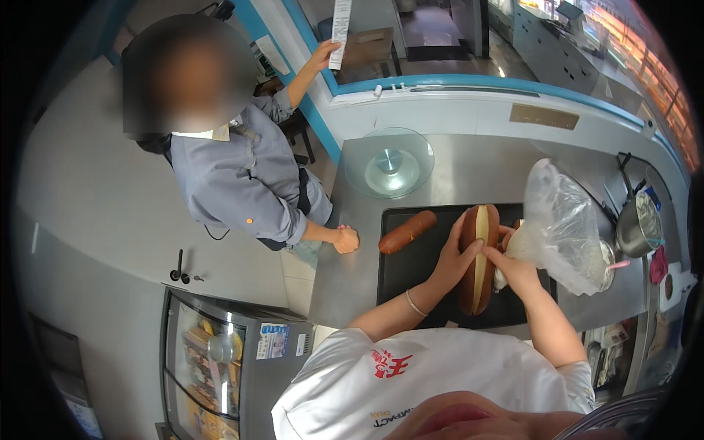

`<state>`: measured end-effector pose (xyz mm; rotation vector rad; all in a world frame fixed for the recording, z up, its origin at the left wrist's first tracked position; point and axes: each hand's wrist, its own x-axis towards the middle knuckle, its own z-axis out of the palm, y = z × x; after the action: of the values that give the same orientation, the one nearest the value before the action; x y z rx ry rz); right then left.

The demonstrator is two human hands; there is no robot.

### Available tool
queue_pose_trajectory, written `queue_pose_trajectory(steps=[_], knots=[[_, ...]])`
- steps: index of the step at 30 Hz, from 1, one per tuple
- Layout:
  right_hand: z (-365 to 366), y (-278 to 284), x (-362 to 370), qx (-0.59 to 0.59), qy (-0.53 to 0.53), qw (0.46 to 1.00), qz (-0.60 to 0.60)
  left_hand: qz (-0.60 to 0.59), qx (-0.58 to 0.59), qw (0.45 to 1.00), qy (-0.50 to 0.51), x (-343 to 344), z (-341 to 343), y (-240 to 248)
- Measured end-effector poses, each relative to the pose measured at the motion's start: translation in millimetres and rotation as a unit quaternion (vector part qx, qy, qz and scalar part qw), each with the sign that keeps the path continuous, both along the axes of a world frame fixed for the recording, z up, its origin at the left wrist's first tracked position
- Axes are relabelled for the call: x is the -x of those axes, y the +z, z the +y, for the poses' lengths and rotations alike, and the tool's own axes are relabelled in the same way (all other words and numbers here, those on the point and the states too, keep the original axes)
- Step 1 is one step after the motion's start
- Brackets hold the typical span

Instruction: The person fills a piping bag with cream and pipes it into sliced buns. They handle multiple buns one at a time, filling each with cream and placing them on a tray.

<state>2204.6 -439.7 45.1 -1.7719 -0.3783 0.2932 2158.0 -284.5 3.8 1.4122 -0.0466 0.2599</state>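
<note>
Over the black tray [411,282], L hand [452,261] & R hand [517,274] hold a long brown bun [480,277] w/ a pale split. Fingers are part open, bent round its sides; some tips hidden, can't tell. Clear bag [561,227] is nr R hand.

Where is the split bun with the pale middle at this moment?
In the head view, the split bun is right of centre, over the black tray, between the left hand and right hand, just left of the plastic bag.
</note>
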Motion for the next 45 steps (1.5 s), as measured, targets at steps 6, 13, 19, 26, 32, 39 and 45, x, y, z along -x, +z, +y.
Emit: queue_pose_trajectory(steps=[6,13,19,26,32,39,45], knots=[[31.2,-4.1,-19.3,0.016,-0.026,0.999,0.038,0.069,0.102,0.991,-0.061,-11.0,30.1,-22.1],[60.4,-19.9,-50.8,0.144,-0.048,0.988,-0.036,0.079,0.257,0.960,-0.076,-32.9,49.7,-36.1],[98.3,-4.0,-62.3,0.111,-0.039,0.990,0.074,0.102,0.345,0.928,-0.099,-53.4,71.5,-52.7],[111.0,-13.9,-77.4,0.140,-0.045,0.987,0.069,0.149,0.434,0.878,-0.133,-64.0,85.3,-71.6],[103.9,-23.7,-89.5,0.073,-0.061,0.993,0.072,0.189,0.553,0.795,-0.163,-72.6,88.6,-73.7],[104.5,-15.5,-91.9,0.029,-0.056,0.994,0.088,0.188,0.587,0.763,-0.196,-76.7,87.2,-64.6],[93.4,-28.9,-96.3,0.071,-0.046,0.995,0.057,0.204,0.566,0.774,-0.199,-74.8,86.3,-63.9]])
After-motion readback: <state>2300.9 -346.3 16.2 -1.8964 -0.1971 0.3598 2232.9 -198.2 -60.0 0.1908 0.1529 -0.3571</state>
